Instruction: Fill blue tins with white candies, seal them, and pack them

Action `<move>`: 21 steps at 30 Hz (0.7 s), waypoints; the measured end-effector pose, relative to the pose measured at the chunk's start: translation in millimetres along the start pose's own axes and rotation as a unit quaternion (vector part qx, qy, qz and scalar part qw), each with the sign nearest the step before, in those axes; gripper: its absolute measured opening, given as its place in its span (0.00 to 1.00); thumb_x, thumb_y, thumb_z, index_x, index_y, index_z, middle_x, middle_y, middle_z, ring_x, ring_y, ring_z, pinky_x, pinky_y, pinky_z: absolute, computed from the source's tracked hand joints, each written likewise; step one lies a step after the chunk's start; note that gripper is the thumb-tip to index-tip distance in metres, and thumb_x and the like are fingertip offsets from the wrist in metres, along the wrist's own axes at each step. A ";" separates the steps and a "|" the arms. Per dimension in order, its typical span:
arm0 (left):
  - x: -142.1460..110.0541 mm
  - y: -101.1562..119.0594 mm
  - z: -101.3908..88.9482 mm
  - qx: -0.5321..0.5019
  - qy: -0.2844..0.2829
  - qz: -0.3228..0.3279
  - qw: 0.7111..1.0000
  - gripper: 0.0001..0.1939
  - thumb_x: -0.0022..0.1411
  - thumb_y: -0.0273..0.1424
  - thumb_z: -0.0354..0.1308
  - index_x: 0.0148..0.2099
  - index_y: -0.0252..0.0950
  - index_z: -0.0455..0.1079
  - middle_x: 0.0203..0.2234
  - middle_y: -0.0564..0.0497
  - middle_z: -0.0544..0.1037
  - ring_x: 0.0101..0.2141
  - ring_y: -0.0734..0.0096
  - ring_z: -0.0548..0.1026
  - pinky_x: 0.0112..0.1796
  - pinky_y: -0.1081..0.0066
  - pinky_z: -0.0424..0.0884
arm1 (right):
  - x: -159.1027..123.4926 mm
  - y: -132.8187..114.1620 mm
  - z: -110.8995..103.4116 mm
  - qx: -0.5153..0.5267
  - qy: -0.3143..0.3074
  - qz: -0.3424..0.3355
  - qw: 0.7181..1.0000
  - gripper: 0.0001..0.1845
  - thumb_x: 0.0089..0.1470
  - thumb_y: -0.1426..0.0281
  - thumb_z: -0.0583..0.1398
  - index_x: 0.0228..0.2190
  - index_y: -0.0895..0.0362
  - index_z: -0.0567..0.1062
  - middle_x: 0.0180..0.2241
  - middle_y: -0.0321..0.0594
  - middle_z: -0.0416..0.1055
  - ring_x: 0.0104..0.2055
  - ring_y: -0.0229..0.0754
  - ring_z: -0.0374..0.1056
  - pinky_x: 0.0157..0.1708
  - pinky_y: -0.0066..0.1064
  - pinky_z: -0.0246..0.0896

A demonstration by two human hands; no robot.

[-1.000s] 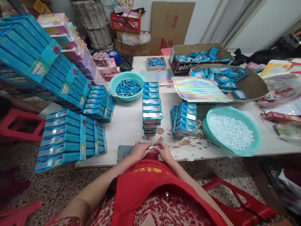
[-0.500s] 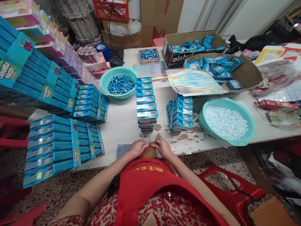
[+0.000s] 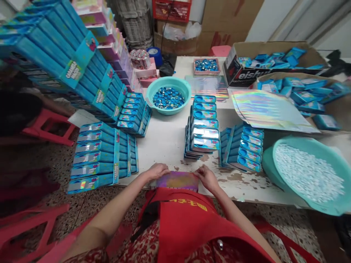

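A shiny iridescent sheet (image 3: 178, 181), purple and gold in its reflection, lies at the table's front edge against my apron. My left hand (image 3: 158, 171) holds its upper left corner, fingers together over the edge. At the upper right corner my right hand (image 3: 206, 178) pinches the sheet between thumb and fingers. Just beyond my hands stands a stack of blue printed slim boxes (image 3: 205, 143) with round cutouts. To its right leans a second stack of the same blue boxes (image 3: 249, 159). The sheet's lower part is hidden by the apron.
Tall blue box stacks (image 3: 98, 157) line the left. A teal basin (image 3: 150, 100) holds small blue-and-silver pieces; another teal basin (image 3: 270, 164) holds white pellets. Cartons (image 3: 233, 69) of blue packs and holographic sheets (image 3: 271, 109) lie behind. A person's arm shows at far left.
The view has swung left, so the table's things sit further right. My hands have moved apart along the sheet, exposing more of its middle.
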State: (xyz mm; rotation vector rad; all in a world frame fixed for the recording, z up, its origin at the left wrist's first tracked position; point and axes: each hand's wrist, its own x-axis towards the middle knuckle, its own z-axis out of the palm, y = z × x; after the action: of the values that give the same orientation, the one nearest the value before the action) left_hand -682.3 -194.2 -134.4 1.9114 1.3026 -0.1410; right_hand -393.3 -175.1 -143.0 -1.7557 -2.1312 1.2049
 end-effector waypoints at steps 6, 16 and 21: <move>-26.0 -31.2 0.0 -0.025 0.030 -0.093 0.995 0.18 0.65 0.37 0.43 0.39 0.35 0.73 0.36 0.46 0.77 0.38 0.65 0.73 0.39 0.72 0.64 | 6.7 -1.3 1.9 0.032 0.004 0.015 0.999 0.10 0.48 0.64 0.58 0.21 0.55 0.73 0.26 0.36 0.63 0.28 0.39 0.63 0.29 0.30 0.56; -30.3 -33.4 10.8 -0.195 0.096 -0.081 0.973 0.14 0.57 0.33 0.53 0.43 0.35 0.75 0.37 0.49 0.78 0.39 0.68 0.73 0.40 0.75 0.64 | 7.3 3.4 8.5 0.066 0.020 0.011 0.998 0.15 0.48 0.58 0.58 0.21 0.55 0.74 0.26 0.38 0.64 0.30 0.41 0.64 0.31 0.31 0.59; -29.5 -37.8 10.2 -0.184 0.092 -0.107 0.973 0.14 0.59 0.33 0.49 0.36 0.33 0.75 0.32 0.49 0.78 0.34 0.69 0.73 0.35 0.74 0.63 | 1.3 -3.2 9.1 -0.008 0.036 0.028 0.999 0.15 0.52 0.61 0.55 0.25 0.56 0.75 0.30 0.41 0.67 0.32 0.42 0.66 0.30 0.31 0.59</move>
State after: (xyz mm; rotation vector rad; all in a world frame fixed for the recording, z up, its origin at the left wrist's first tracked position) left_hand -723.7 -217.0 -147.4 1.4944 1.5378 0.1649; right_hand -401.3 -178.4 -147.5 -1.8476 -2.0701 1.1221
